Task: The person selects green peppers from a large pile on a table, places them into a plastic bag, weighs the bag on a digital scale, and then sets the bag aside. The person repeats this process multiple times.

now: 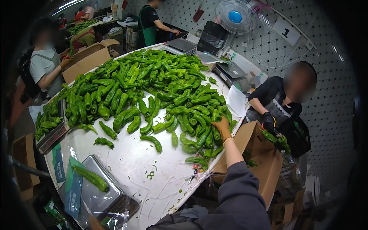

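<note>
My right hand [222, 128], in a tan glove, reaches onto the right side of a large heap of green peppers [161, 72] on a white table [129, 149]. Its fingertips are among the peppers, so whether they grip one is hidden. At the bottom left, a brown patch that looks like my gloved left hand [95, 222] shows partly through a clear plastic bag [120, 201]; its fingers cannot be made out. The printed bag lies over a metal-topped scale [100, 184], with one long green pepper [91, 178] on it. Small scissors [193, 174] lie near the table's right edge.
A cardboard box [266, 169] stands against the table's right edge, beside a person [273, 100] holding peppers and a cutting tool. Another scale [53, 126] bears peppers at left. A second person [46, 63] stands by a box [86, 60]. Beyond are more scales [181, 44] and a fan [236, 16].
</note>
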The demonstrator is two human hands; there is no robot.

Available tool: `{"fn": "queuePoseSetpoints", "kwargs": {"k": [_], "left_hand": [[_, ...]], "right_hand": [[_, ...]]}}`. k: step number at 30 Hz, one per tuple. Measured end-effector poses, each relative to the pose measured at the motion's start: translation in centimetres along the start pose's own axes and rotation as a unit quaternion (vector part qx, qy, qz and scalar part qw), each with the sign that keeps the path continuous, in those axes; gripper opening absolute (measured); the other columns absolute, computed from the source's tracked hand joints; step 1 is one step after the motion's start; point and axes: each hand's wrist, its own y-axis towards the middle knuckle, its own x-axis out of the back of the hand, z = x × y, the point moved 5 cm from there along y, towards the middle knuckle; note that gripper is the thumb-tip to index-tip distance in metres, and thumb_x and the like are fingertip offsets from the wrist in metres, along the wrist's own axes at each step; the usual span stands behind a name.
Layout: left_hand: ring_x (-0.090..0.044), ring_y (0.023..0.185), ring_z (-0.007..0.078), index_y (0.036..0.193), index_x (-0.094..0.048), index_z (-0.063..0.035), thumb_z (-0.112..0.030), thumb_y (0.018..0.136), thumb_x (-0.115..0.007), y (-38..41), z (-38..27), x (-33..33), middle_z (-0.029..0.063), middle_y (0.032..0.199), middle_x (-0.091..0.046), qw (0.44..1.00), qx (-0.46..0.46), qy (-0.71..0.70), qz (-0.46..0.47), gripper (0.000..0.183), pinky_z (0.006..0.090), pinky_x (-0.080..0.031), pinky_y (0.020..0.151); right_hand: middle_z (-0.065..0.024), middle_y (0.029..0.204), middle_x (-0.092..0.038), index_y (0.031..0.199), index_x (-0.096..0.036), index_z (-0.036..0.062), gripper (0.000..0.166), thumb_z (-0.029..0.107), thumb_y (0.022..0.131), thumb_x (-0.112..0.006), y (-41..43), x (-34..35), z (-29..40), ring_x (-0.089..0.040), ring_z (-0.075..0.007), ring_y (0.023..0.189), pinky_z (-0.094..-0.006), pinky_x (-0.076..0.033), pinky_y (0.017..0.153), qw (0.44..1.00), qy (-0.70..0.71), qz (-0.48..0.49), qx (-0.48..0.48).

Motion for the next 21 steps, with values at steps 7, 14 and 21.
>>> {"fn": "queuePoseSetpoints", "kwargs": {"k": [7, 14, 21], "left_hand": [[-0.019, 0.145, 0.0372, 0.147, -0.032, -0.0007, 0.015, 0.055, -0.036, -1.9, 1.4, 0.3, 0.0223, 0.153, -0.027, 0.999, 0.050, -0.013, 0.001, 0.093, 0.0478, -0.008, 0.117], [-0.012, 0.146, 0.0405, 0.150, -0.026, -0.0057, 0.013, 0.059, -0.040, 0.2, -0.9, -0.1, 0.0181, 0.155, -0.026, 0.999, 0.026, -0.008, 0.035, 0.094, 0.0556, -0.001, 0.116], [-0.012, 0.146, 0.0390, 0.149, -0.028, -0.0039, 0.015, 0.060, -0.037, 0.4, -2.7, 0.6, 0.0200, 0.154, -0.027, 0.999, 0.013, -0.028, 0.014, 0.091, 0.0499, -0.006, 0.117]], "right_hand": [[-0.0103, 0.099, -0.068, 0.112, -0.061, -0.0029, 0.052, 0.019, 0.070, -0.083, -6.1, 0.3, 12.5, -0.065, -0.0177, 0.085, -0.0326, -0.052, 0.077, 0.947, 0.254, 0.183, 0.077], [-0.0147, 0.124, -0.059, 0.143, -0.039, 0.0058, 0.071, 0.014, 0.082, -0.074, -41.0, -2.1, 28.3, -0.056, -0.0223, 0.114, -0.0344, -0.043, 0.099, 0.485, 0.239, 0.834, 0.106], [-0.0252, 0.133, -0.051, 0.140, -0.037, -0.0062, 0.085, 0.040, 0.079, -0.074, -51.2, -17.0, 37.3, -0.052, -0.0301, 0.122, -0.0352, -0.041, 0.103, 0.562, 0.155, 0.784, 0.213]]}}
